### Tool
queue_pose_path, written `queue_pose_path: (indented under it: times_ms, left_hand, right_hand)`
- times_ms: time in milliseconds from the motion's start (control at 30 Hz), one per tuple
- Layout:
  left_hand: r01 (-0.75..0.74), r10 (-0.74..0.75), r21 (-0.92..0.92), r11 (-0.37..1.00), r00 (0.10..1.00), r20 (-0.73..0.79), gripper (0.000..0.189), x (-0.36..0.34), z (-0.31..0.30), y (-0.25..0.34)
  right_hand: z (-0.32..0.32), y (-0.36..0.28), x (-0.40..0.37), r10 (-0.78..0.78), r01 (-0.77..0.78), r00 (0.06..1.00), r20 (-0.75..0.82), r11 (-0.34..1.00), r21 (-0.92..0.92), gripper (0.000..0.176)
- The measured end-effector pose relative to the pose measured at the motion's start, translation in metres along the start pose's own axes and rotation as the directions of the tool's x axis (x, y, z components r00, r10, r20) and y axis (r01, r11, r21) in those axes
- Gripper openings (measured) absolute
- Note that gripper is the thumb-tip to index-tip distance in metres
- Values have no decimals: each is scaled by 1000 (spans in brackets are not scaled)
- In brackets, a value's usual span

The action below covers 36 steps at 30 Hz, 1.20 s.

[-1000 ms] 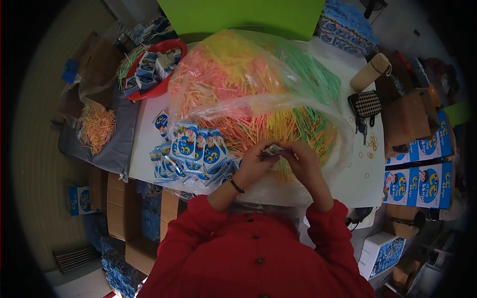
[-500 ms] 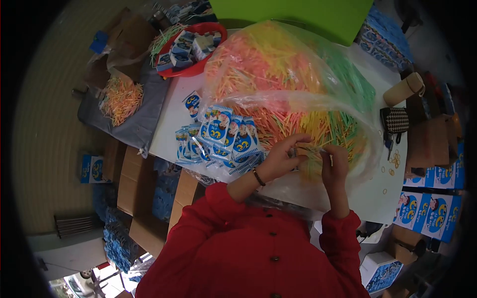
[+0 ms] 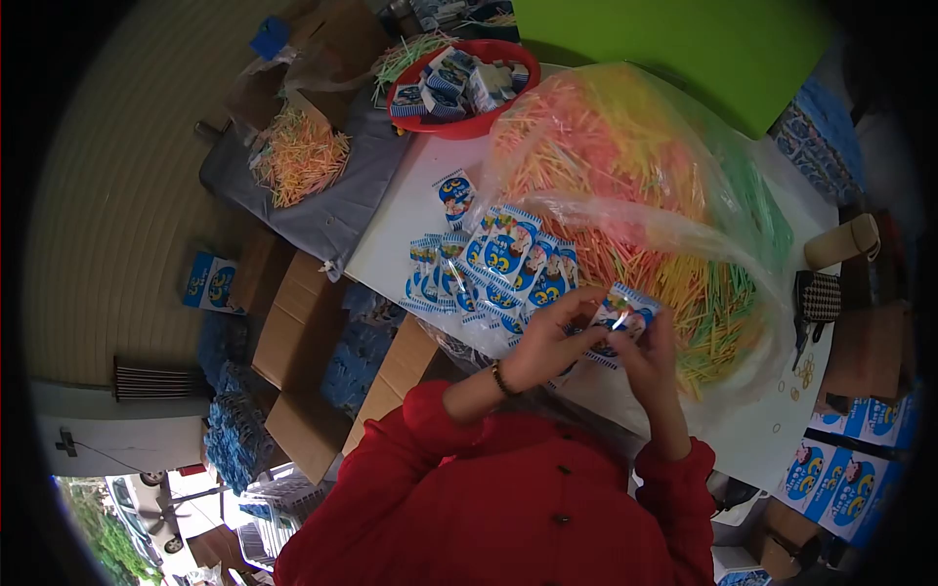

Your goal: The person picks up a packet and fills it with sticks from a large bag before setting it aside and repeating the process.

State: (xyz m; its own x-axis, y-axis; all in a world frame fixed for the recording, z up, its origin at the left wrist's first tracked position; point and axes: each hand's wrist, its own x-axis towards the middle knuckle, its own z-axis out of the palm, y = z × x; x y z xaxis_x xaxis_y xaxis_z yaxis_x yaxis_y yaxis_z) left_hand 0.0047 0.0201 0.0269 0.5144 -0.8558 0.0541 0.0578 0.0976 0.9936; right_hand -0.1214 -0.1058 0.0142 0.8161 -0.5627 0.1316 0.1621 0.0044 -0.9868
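A small blue-and-white packet (image 3: 625, 311) is held between my two hands above the table's front part. My left hand (image 3: 552, 342) has its fingers closed on the packet's left side, and my right hand (image 3: 650, 354) pinches its right side. Left of them, a pile of similar packets (image 3: 508, 259) lies on the white table, with a single packet (image 3: 455, 195) behind it. Beyond my hands, a large clear plastic bag (image 3: 674, 230) lies open, full of thin sticks (image 3: 586, 146) in pink, orange, yellow and green.
At the back stands a red basin (image 3: 469, 127) with small boxes. Loose sticks (image 3: 303, 156) lie on a grey surface at left. A tan cup (image 3: 842, 241), checked pouch (image 3: 817, 296) and rubber bands (image 3: 803, 376) are at right. Cardboard boxes (image 3: 303, 317) stand below left.
The view has shifted, so the table appears farther right. The packet between my hands now shows its printed face; before, the thing between my fingers was hard to make out.
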Motion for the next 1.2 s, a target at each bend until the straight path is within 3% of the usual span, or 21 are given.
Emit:
queue_pose_path:
  times_ms: [100, 167, 233, 267, 333, 367, 400, 467, 533, 600, 633, 667, 767, 867, 900, 933, 967, 1033, 1100, 1167, 1200]
  left_hand:
    - [51, -27, 172, 984, 990, -141, 46, -17, -29, 12]
    - [-149, 322, 581, 800, 924, -207, 43, -16, -58, 30]
    - [24, 418, 863, 505, 868, -269, 38, -4, -94, 38]
    - [19, 417, 864, 504, 870, -263, 38, 1, -104, 31]
    - [251, 448, 959, 132, 848, -284, 38, 10, -121, 5]
    - [239, 397, 966, 98, 881, -259, 40, 7, -121, -6]
    - [231, 400, 968, 100, 881, -252, 40, 4, -116, -8]
    - [183, 390, 973, 143, 893, -226, 39, -8, -103, -10]
    - [176, 363, 952, 252, 895, -261, 32, -20, -93, 1]
    - [97, 319, 905, 415, 916, -245, 33, -29, -87, 6]
    - [100, 317, 901, 423, 915, -250, 33, -35, -87, -2]
    - [114, 246, 824, 555, 924, -294, 36, -41, -87, -15]
    - [115, 192, 615, 780, 891, -411, 42, -53, -74, -36]
    - [50, 213, 453, 890, 833, -510, 47, -63, -55, -61]
    - [-51, 193, 251, 967, 791, -580, 52, -61, -47, -62]
    - [-166, 155, 43, 985, 749, -644, 57, -60, -43, -62]
    - [-167, 152, 40, 985, 745, -650, 57, -62, -42, -59]
    - [-139, -134, -370, 918, 773, -621, 69, -62, -43, -36]
    - [-60, -214, -427, 902, 798, -564, 72, -67, -55, -40]
    - [97, -352, -510, 855, 831, -431, 72, -72, -66, -33]
    - [97, -356, -516, 851, 829, -431, 72, -75, -68, -37]
  right_hand:
    - [42, -7, 12, 173, -178, 984, 44, 961, 210, 43]
    - [62, -12, 26, 155, -149, 988, 3, 942, 300, 41]
    - [82, -20, 38, 128, -86, 988, -82, 915, 394, 35]
    - [87, -10, 39, 128, -83, 988, -89, 915, 395, 35]
    - [95, 27, 43, 67, -46, 981, -180, 992, 120, 35]
    - [89, 37, 43, -73, -15, 982, -172, 885, -465, 45]
    - [88, 38, 43, -78, -15, 981, -178, 884, -468, 45]
    - [88, 41, 40, -348, 79, 916, -201, 646, -759, 56]
    - [85, 36, 38, -300, 47, 933, -198, 647, -761, 60]
    - [82, 26, 35, -258, 23, 948, -187, 641, -767, 65]
    - [82, 21, 34, -130, -19, 979, -159, 716, -698, 69]
    - [83, 18, 33, -2, -72, 993, -117, 778, -624, 74]
    - [88, 46, 27, -136, 48, 977, -163, 890, -454, 70]
    - [100, 31, 24, -93, -14, 985, -144, 794, -607, 64]
    - [100, 32, 25, -91, -14, 986, -141, 793, -609, 64]
    - [99, 34, 27, -52, -12, 994, -91, 807, -591, 62]
    - [97, 36, 28, -14, -10, 999, -38, 820, -573, 60]
    - [94, 38, 24, -17, 25, 1000, 19, 835, -549, 59]
    - [88, 45, 17, -25, 56, 998, 65, 849, -526, 58]
    - [82, 54, 8, -262, 319, 948, 183, 754, -574, 54]
    - [81, 52, 7, -256, 317, 948, 187, 753, -577, 54]
